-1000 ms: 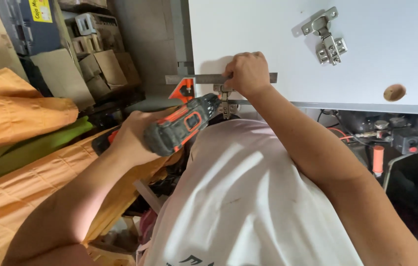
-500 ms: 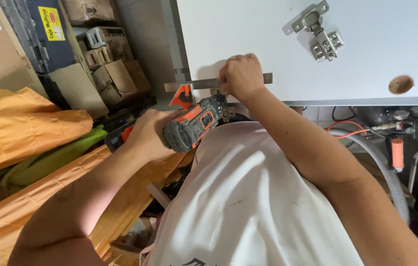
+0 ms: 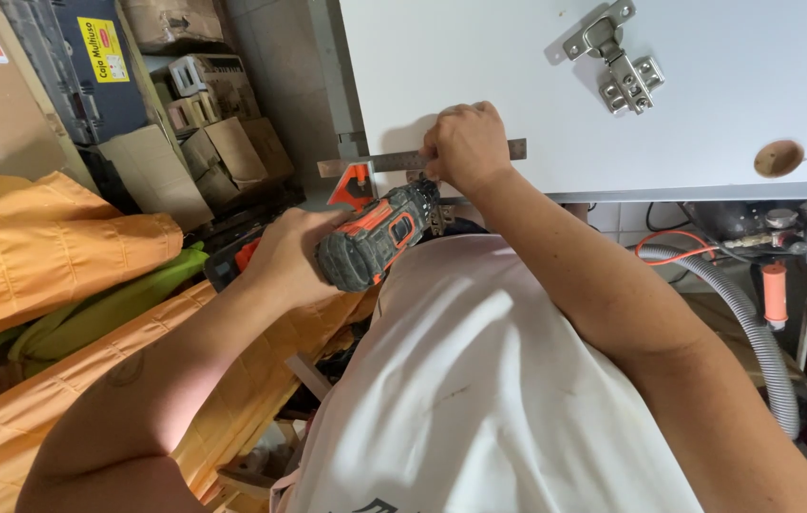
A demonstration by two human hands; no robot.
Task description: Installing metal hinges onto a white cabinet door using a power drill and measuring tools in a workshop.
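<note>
My left hand (image 3: 291, 255) grips an orange and black cordless drill (image 3: 375, 236), its nose pointing up at the lower edge of a white cabinet panel (image 3: 517, 66). My right hand (image 3: 465, 144) presses on a metal ruler (image 3: 375, 161) that lies flat along the panel near that edge, and its fingers cover a small piece of hardware I cannot make out. A metal hinge (image 3: 617, 62) is mounted on the panel up right, and a round bored hole (image 3: 778, 158) sits near the panel's right edge.
Orange fabric (image 3: 52, 247) and a green roll (image 3: 109, 309) lie at the left. Cardboard boxes (image 3: 223, 152) and a dark case (image 3: 90, 66) stack behind them. A grey ribbed hose (image 3: 755, 332) and an orange-handled tool (image 3: 774, 290) sit under the panel at the right.
The view has shifted slightly, so the panel and hinge sit higher. The drill has come a little nearer the panel's edge beneath my right hand, which stays on the ruler.
</note>
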